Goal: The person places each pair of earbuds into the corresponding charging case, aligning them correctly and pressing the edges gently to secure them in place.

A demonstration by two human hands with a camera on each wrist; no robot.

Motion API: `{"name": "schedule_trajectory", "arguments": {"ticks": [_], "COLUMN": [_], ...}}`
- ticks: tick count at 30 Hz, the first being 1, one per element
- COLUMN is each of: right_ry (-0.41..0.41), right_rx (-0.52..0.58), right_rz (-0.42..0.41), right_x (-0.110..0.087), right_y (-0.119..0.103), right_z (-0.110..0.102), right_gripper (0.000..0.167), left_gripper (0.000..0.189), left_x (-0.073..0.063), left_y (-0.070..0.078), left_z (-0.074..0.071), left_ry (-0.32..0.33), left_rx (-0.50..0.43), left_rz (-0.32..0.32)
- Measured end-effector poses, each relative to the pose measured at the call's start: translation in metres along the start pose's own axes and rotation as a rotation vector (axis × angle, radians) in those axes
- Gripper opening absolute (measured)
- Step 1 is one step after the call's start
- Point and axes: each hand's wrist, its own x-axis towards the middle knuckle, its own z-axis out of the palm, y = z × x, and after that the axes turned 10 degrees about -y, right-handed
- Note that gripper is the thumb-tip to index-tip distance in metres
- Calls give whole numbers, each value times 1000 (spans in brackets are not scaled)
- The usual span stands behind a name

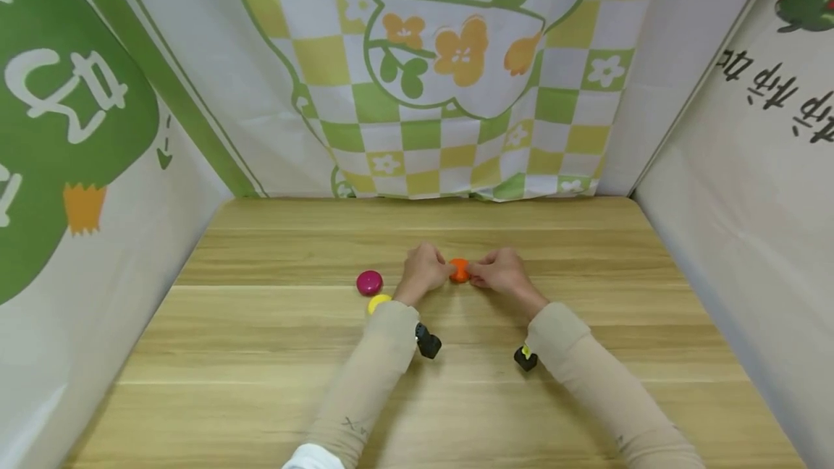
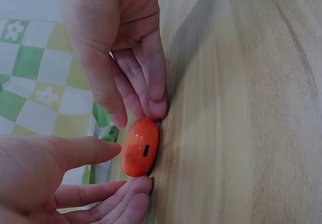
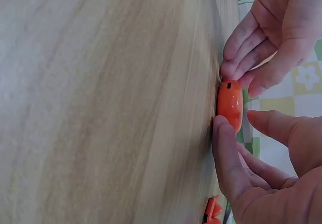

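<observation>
A glossy orange rounded disc (image 1: 459, 271) with a small dark slot in its side lies on the wooden table between both hands. The left hand (image 1: 426, 270) touches its left end with straight fingertips (image 2: 138, 185), thumb tip right at the disc's upper edge. From the other side the right hand (image 1: 502, 271) rests its fingertips (image 3: 221, 122) on the right end, its thumb standing a little off the surface. In the right wrist view another orange piece (image 3: 214, 211) with a dark part shows at the bottom edge, beyond the right hand.
To the left lie a magenta disc (image 1: 369, 282) and a yellow disc (image 1: 378, 303), partly covered by the left sleeve. A checked, flowered cloth (image 1: 456, 136) hangs behind the table's back edge (image 1: 293, 203), with printed cloth walls on both sides.
</observation>
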Motion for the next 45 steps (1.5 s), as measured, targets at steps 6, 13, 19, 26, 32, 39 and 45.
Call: {"name": "schedule_trajectory", "arguments": {"ticks": [6, 13, 19, 26, 32, 39, 45], "right_ry": [-8, 0, 20, 7, 3, 25, 69], "right_rx": [-26, -135, -176, -177, -150, -187, -258], "right_rz": [-11, -116, -261, -454, -545, -648, -713], "right_x": [-1, -13, -33, -60, -79, -94, -100], "right_y": [3, 3, -1, -5, 0, 12, 29], "right_z": [0, -4, -12, -18, -15, -10, -3], "right_gripper": [19, 23, 25, 24, 25, 26, 28], "left_gripper": [24, 21, 20, 25, 26, 29, 29], "left_x": [-18, -47, -65, -88, -107, -119, -123], "left_y": [10, 22, 20, 15, 11, 6, -4], "left_z": [-6, -15, -17, -20, -16, -6, 7], "left_ry": [-35, -30, -85, -101, -116, -133, -137], "left_rx": [-73, -170, -373, -509, -556, -632, -650], "left_rz": [-40, 31, 122, 305, 361, 384, 413]}}
